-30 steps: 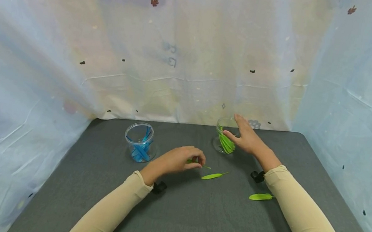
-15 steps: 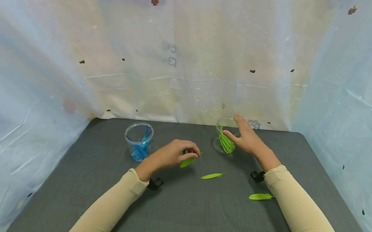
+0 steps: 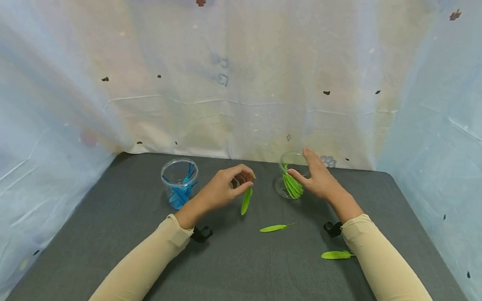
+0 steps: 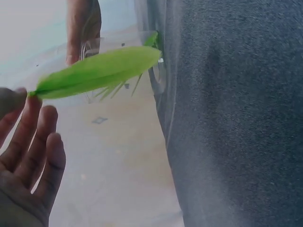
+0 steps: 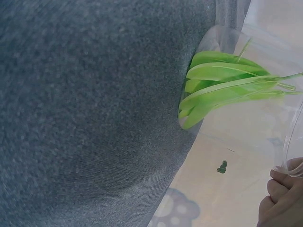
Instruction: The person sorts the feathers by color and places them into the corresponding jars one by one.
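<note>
My left hand (image 3: 223,188) pinches a green feather (image 3: 246,201) by its thin quill end. The feather hangs down from the fingertips over the grey table; in the left wrist view its broad blade (image 4: 102,71) shows close up. My right hand (image 3: 320,179) holds a clear jar (image 3: 288,160) near its rim, thumb on the near side and fingers behind. Several green feathers (image 5: 222,85) lean inside that jar, blades down and quills up. Between the hands, one green feather (image 3: 274,228) lies on the table, and another green feather (image 3: 336,255) lies beside my right sleeve.
A second clear jar (image 3: 180,165) with several blue feather-like pieces (image 3: 181,196) stands left of my left hand. The grey tabletop (image 3: 252,282) ends at a patterned cloth curtain (image 3: 249,86) behind and on both sides. Black wrist straps (image 3: 202,234) show below both hands.
My left hand has picked up a green feather from the table and raised it away from me, turning it until it hangs down. My right hand stays at the jar.
</note>
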Demonstrator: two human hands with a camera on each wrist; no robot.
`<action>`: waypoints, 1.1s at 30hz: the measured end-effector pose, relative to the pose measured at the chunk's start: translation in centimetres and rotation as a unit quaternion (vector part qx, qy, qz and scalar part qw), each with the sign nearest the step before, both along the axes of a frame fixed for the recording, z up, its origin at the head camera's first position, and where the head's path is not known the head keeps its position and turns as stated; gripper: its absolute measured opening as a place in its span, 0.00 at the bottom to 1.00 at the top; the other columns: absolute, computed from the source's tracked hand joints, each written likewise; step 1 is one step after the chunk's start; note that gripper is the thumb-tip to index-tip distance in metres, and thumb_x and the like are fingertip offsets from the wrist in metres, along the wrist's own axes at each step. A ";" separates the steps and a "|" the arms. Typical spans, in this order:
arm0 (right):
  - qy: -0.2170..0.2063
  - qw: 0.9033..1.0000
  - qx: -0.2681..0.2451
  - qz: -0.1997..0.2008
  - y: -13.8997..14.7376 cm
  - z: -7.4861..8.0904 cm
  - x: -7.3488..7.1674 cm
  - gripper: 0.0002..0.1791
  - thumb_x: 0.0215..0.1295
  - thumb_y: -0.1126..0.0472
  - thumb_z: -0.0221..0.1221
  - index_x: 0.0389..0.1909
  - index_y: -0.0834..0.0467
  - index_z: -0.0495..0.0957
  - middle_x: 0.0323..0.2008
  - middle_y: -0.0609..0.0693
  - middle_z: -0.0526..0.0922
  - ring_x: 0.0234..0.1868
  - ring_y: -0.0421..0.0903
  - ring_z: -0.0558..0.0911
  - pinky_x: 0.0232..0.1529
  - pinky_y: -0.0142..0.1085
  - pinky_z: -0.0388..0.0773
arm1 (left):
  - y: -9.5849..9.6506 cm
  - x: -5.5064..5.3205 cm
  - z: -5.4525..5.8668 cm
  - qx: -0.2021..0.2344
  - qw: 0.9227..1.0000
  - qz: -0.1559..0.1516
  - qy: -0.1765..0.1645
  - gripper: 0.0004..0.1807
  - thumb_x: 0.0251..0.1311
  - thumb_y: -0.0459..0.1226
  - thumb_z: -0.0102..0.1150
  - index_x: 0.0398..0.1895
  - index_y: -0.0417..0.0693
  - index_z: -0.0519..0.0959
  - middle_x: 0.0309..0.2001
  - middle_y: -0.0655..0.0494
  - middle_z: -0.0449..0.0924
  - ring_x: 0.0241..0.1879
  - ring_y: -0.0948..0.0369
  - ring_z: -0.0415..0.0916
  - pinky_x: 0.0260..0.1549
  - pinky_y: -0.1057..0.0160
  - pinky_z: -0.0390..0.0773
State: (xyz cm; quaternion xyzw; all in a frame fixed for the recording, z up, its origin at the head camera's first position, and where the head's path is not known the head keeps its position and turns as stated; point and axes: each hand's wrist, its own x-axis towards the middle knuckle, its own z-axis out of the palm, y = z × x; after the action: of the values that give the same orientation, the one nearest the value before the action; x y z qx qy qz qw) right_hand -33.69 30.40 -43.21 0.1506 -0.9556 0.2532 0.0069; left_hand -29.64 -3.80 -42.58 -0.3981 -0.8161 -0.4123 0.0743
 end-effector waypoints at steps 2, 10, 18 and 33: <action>-0.001 1.000 0.000 0.001 0.0 0.0 0.0 0.58 0.78 0.27 0.51 0.89 0.59 0.36 0.88 0.61 0.37 0.87 0.65 0.38 0.82 0.69 0.41 | 0.0 -0.2 0.1 0.015 1.000 0.013 -0.005 0.09 0.79 0.39 0.62 0.56 0.49 0.81 0.48 0.59 0.86 0.43 0.64 0.83 0.39 0.60 0.84; 0.001 1.000 0.000 0.000 0.0 0.0 0.0 0.58 0.78 0.27 0.51 0.89 0.59 0.36 0.88 0.62 0.37 0.86 0.67 0.38 0.82 0.69 0.41 | -0.1 -1.0 0.3 0.072 0.996 0.054 -0.013 0.10 0.81 0.40 0.59 0.54 0.43 0.82 0.45 0.55 0.87 0.39 0.61 0.84 0.41 0.58 0.86; 0.002 1.000 -0.002 0.000 -0.1 0.1 0.0 0.59 0.78 0.27 0.51 0.89 0.59 0.37 0.88 0.62 0.37 0.87 0.66 0.38 0.82 0.69 0.41 | -0.2 -1.4 1.1 0.108 0.990 0.088 -0.034 0.11 0.82 0.42 0.58 0.55 0.46 0.83 0.48 0.50 0.87 0.41 0.54 0.87 0.46 0.54 0.87; 0.000 1.000 0.001 -0.002 -0.1 0.0 -0.1 0.59 0.77 0.26 0.51 0.89 0.59 0.36 0.88 0.62 0.38 0.86 0.66 0.38 0.82 0.69 0.41 | 0.8 -2.8 2.9 0.185 0.976 0.114 -0.016 0.09 0.77 0.39 0.65 0.53 0.46 0.81 0.46 0.52 0.89 0.40 0.56 0.86 0.43 0.60 0.86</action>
State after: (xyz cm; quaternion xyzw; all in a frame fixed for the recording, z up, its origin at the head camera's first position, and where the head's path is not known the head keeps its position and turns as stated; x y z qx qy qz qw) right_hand -33.76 30.34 -43.19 0.1489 -0.9562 0.2518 0.0073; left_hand -32.46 -3.01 -39.67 -0.2752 -0.7670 -0.5512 0.1795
